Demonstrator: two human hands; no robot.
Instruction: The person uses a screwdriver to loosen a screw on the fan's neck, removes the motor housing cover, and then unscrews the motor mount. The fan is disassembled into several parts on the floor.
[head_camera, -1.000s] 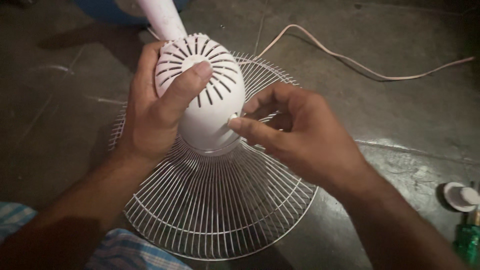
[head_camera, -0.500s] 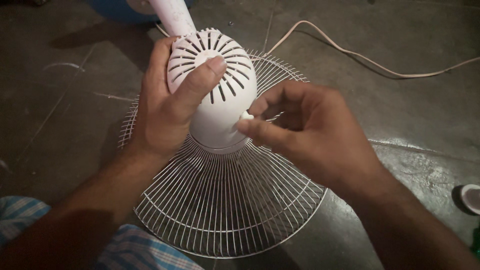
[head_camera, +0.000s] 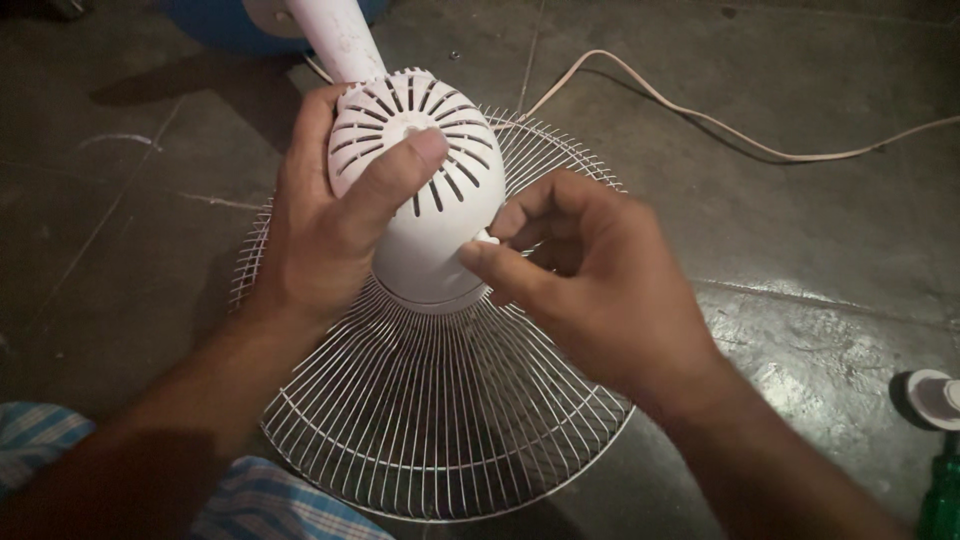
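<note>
On the dark concrete floor (head_camera: 820, 220), near its middle, a white fan motor housing (head_camera: 425, 200) with slotted vents stands up from a round wire fan guard (head_camera: 440, 420) that lies flat beneath it. The left hand (head_camera: 325, 235) wraps the housing from the left, fingers curled behind it and the thumb pressed across the vents on the near side. The right hand (head_camera: 590, 285) comes in from the right, thumb and forefinger pinching a small white knob (head_camera: 487, 238) on the side of the housing, the other fingers curled loosely.

Compared with half a second ago, both hands keep the same grip. The housing and guard sit slightly lower and further left in view, and the pinching fingers have dropped a touch with the knob.

Around them: a white pole (head_camera: 335, 35) rises from the housing toward the far edge of the floor, where a blue round base (head_camera: 215, 20) shows. A pale power cord (head_camera: 720, 135) snakes across the floor toward the far right. At the near right edge sit a small white cap (head_camera: 930, 398) and a green bottle (head_camera: 940, 500), well apart from the hands. Blue checked cloth (head_camera: 260, 505) lies at the near left, partly over the guard's rim. The right hand hides part of the guard.
</note>
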